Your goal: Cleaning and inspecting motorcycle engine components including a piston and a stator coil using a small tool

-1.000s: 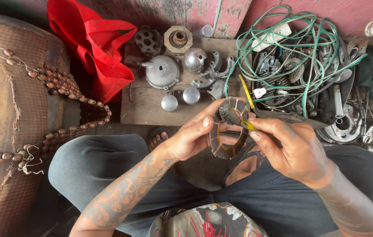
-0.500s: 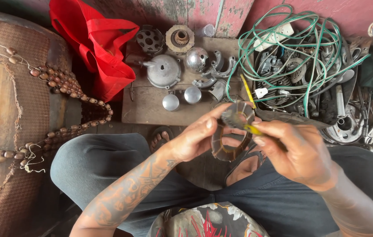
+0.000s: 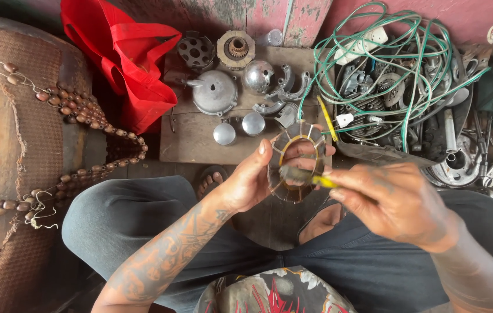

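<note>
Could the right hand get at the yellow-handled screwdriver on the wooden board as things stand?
Probably not at once: the right hand already grips a yellow-handled brush. The screwdriver lies uncovered just beyond the ring-shaped plate.

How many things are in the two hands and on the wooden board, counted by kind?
Ring plate in left hand: 1
Brush in right hand: 1
Small round caps on the board: 2
Silver domed covers: 2
Round gear-like parts: 2
Total: 8
</note>
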